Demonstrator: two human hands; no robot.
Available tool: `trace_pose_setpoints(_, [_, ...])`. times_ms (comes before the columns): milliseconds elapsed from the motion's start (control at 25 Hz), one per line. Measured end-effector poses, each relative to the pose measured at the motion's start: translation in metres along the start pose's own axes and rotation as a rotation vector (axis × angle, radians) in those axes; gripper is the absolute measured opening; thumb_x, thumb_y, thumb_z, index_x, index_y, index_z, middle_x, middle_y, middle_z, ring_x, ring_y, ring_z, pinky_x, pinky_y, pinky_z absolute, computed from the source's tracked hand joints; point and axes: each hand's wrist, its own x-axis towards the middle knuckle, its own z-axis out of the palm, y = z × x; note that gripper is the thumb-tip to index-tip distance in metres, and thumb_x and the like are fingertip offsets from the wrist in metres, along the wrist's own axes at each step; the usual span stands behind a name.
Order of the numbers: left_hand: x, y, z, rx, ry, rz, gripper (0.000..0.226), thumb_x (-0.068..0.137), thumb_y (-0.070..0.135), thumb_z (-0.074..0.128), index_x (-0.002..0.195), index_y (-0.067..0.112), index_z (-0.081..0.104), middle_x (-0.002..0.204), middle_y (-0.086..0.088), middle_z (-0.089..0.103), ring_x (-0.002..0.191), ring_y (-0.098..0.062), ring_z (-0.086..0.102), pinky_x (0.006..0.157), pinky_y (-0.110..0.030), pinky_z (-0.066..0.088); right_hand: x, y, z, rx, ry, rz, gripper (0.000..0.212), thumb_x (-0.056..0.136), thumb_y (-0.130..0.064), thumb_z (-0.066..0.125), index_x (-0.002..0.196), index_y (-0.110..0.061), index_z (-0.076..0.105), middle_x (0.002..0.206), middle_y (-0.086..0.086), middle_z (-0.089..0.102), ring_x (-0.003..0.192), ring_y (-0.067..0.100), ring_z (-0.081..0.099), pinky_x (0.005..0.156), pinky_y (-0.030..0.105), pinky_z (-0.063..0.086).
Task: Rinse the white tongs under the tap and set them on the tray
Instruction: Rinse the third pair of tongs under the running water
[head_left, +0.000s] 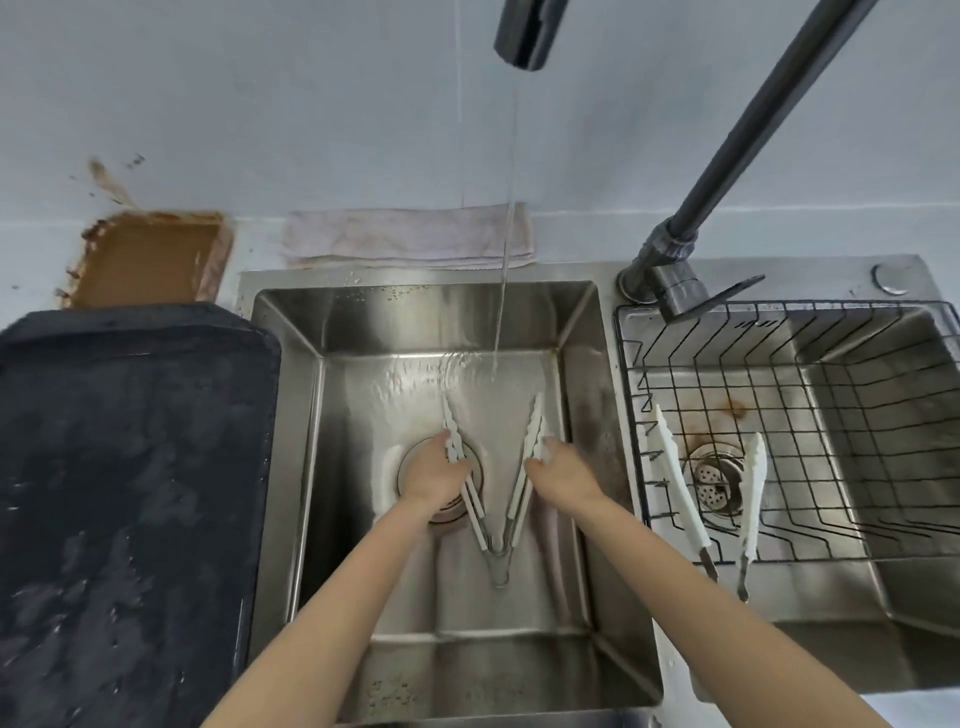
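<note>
Both hands grip spread white tongs over the steel sink, tap water running.

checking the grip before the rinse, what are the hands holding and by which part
Both hands hold one pair of white tongs, spread open in a V: the left hand grips one arm, the right hand the other, each near the white tip end.

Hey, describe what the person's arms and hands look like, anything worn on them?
Both forearms are bare as far as the bottom edge of the picture, with no sleeves in view. The left hand and the right hand wear no gloves. No watch, bracelet or ring can be made out, though the fingers are small and partly hidden.
</note>
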Motion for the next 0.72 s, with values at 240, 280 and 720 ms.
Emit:
trace_pose_setpoints(240, [-0.044,0.052,-0.01,0.231,-0.018,0.249,0.056,0.095,0.017,0.044,0.146,0.01,0.025,0.151,-0.011,0.036,0.136,-0.026,0.037,0.107,-0.026,0.03,-0.054,-0.025,-0.046,-0.026,0.072,-0.283,0.056,0.094,-0.028,0.044,0.146,-0.012,0.027,0.154,0.006,0.029,0.141,0.022,0.03,0.112,0.029,0.025])
trace_pose_setpoints(280, [-0.052,0.063,-0.01,0.28,-0.017,0.296,0.055,0.095,0.018,0.043,0.146,0.01,0.026,0.15,-0.012,0.036,0.137,-0.027,0.037,0.108,-0.028,0.03,-0.061,-0.025,-0.057,-0.032,0.101,-0.312,0.056,0.094,-0.03,0.044,0.146,-0.013,0.028,0.154,0.006,0.032,0.14,0.022,0.032,0.112,0.031,0.026])
trace_pose_setpoints(720, [-0.115,0.146,0.07,0.638,-0.136,0.582,0.042,0.095,0.022,0.04,0.133,0.006,0.047,0.131,-0.014,0.056,0.122,-0.03,0.052,0.099,-0.034,0.041,-0.097,0.054,-0.154,0.072,0.282,-0.145,0.059,0.094,-0.032,0.044,0.144,-0.005,0.027,0.141,0.017,0.047,0.126,0.029,0.048,0.103,0.037,0.037])
